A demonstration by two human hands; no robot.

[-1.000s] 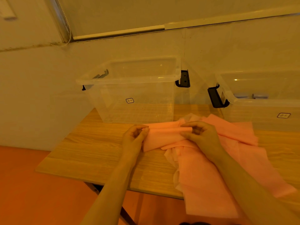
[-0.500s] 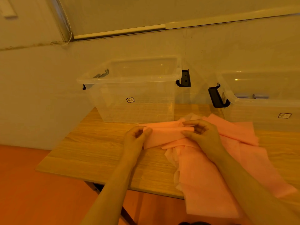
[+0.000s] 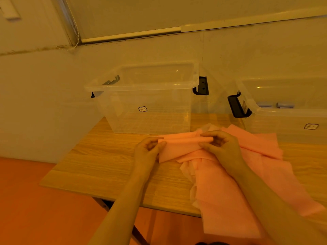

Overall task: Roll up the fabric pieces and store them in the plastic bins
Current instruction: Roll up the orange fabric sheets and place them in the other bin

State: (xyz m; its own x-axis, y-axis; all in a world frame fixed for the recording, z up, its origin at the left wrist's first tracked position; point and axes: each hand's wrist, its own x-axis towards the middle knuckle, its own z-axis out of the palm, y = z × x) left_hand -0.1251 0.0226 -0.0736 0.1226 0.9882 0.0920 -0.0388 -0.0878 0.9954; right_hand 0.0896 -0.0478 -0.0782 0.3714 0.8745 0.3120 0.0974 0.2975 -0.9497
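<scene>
My left hand (image 3: pixel 147 152) sat near the middle of the frame, fingers curled and pinching the left end of a pink fabric piece (image 3: pixel 180 147) that was partly rolled along its top edge. My right hand (image 3: pixel 222 149) was just right of centre, thumb and fingers closed on the right end of that same roll, so the rolled strip ran straight between my two hands, a little above the wooden table (image 3: pixel 106 161).

Under my right hand and forearm lay the pile of pink fabric (image 3: pixel 230 200), spreading toward the lower right of the frame and hanging over the table's near edge. A paler, whitish piece (image 3: pixel 187 171) showed from beneath it, just below the centre.

Behind my hands, in the upper middle of the frame, stood the clear plastic bin (image 3: pixel 150 110) on the table, lid off, with a small label on its front wall and a black latch (image 3: pixel 201 85) at its right end. I could see no fabric inside it. A second clear bin (image 3: pixel 290 119) stood at the right edge of the frame, its black latch (image 3: pixel 238 107) facing the first bin; two small pale rolls (image 3: pixel 276 105) showed through its wall, though I could not tell what they were made of. The pink pile's far edge reached up close to the front of this second bin.
</scene>
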